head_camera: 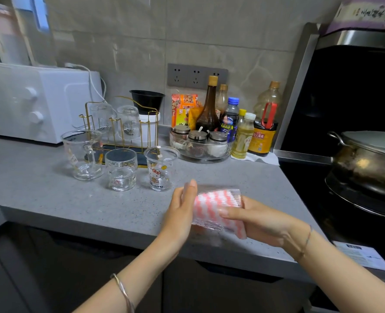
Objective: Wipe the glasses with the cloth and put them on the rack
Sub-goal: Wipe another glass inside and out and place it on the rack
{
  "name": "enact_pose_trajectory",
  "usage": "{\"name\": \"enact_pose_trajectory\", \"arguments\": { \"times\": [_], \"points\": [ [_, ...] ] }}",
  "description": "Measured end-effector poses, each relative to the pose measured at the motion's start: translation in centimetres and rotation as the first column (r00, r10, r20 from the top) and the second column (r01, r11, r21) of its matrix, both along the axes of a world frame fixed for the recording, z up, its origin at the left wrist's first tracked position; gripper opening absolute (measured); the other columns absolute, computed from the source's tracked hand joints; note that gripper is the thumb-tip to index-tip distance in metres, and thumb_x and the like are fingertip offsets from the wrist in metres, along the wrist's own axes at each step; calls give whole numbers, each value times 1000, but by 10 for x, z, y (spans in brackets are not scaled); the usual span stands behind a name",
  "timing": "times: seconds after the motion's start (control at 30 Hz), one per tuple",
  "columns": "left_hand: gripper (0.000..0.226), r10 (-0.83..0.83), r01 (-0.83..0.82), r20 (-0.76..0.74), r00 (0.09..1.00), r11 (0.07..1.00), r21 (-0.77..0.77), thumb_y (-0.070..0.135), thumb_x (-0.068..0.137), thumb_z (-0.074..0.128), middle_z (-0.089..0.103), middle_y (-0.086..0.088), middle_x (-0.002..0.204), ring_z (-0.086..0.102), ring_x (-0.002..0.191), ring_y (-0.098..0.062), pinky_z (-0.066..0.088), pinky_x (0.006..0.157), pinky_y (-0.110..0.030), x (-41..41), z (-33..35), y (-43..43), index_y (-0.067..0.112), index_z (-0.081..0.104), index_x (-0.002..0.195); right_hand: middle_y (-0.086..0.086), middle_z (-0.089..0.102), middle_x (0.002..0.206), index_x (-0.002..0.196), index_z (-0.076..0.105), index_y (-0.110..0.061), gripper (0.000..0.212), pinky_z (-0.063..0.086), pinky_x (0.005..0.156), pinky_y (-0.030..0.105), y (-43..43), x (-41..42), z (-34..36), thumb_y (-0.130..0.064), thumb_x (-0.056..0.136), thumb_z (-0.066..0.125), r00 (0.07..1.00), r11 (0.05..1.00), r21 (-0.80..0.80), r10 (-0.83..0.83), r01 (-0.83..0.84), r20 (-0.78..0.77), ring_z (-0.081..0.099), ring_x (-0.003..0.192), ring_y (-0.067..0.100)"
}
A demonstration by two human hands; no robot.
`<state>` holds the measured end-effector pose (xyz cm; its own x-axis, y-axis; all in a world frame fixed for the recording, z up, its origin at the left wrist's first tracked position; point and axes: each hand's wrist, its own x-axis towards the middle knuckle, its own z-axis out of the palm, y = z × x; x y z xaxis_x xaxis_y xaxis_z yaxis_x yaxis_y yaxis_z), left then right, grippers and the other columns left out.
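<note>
A ribbed clear glass (216, 201) lies sideways between my hands above the counter's front edge. My left hand (181, 210) holds its base end. A pink-and-white striped cloth (212, 207) is stuffed inside it, gripped by my right hand (259, 220). Three more glasses stand on the counter: a handled one (84, 154), a short one (121, 169) and a cartoon-printed one (161, 168). Behind them is the gold wire rack (119, 129) with two ribbed glasses (128, 122) hung upside down.
A white microwave (29, 100) stands at the back left. Sauce bottles (209, 109) and a bowl of spice jars (200, 145) fill the back right of the grey counter (40, 195). A lidded pot (367, 159) sits on the stove at the right.
</note>
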<state>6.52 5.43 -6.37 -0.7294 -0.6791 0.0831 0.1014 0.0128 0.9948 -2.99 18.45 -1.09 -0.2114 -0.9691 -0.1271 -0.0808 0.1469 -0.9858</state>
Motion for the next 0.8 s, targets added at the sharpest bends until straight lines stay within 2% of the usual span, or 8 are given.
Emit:
{"name": "enact_pose_trajectory", "arguments": {
  "times": [0.1,0.2,0.33,0.4,0.5,0.57,0.67,0.8],
  "points": [
    [32,7,-7,6,1000,994,-110,57,93,42,52,20,99,49,92,6,35,75,-12,-3,-2,-1,30,48,109,-7,67,120,108,68,-34,29,15,108,68,-2,5,-8,-22,82,64,997,1000,5,-20,20,-75,56,122,19],
    [12,12,-10,12,1000,991,-131,43,99,38,50,23,93,45,82,14,33,66,1,-4,-2,0,35,46,98,-10,66,121,109,64,-42,27,30,105,62,-3,7,-12,-26,87,66,983,999,7,-34,36,-182,55,121,24],
    [35,5,-10,-31,1000,986,-169,62,91,44,56,18,92,51,82,13,34,66,3,-2,-6,-1,30,52,103,-4,68,119,110,67,-38,36,23,101,72,-3,7,-19,-19,80,73,989,998,-22,-62,59,-134,51,122,35],
    [54,23,-45,-96,995,970,-237,76,77,44,55,20,84,52,77,13,37,69,0,-2,-9,-4,29,52,101,0,71,111,113,66,-24,38,38,101,59,-2,3,-22,-9,79,68,995,993,-71,-98,96,-26,60,114,30],
    [74,-11,-51,-172,985,934,-353,90,68,37,57,26,85,55,83,8,40,75,-6,-2,-12,-9,30,49,109,4,73,100,105,68,-12,33,54,79,22,0,1,-18,-2,75,63,970,976,-146,-128,160,206,69,92,14],
    [67,-88,-6,-210,974,912,-409,85,74,37,56,25,89,56,83,5,42,77,-8,0,-11,-11,30,46,111,8,73,101,102,70,-12,30,55,79,24,0,1,-13,-6,73,64,950,962,-181,-148,202,276,70,90,16],
    [63,-161,46,-195,967,871,-489,83,78,35,53,25,97,57,90,-4,46,84,-17,3,-11,-15,34,39,119,4,74,95,103,69,-13,22,51,73,22,-2,4,-8,-14,81,69,971,959,-193,-175,206,164,70,85,12],
    [75,-214,146,-125,969,901,-410,90,71,33,54,22,119,61,103,-3,52,88,-28,8,-18,-17,46,32,131,-3,74,84,99,65,-13,18,51,67,15,-2,8,-4,-14,82,58,987,959,-233,-151,160,54,69,80,9]
  ]
}}
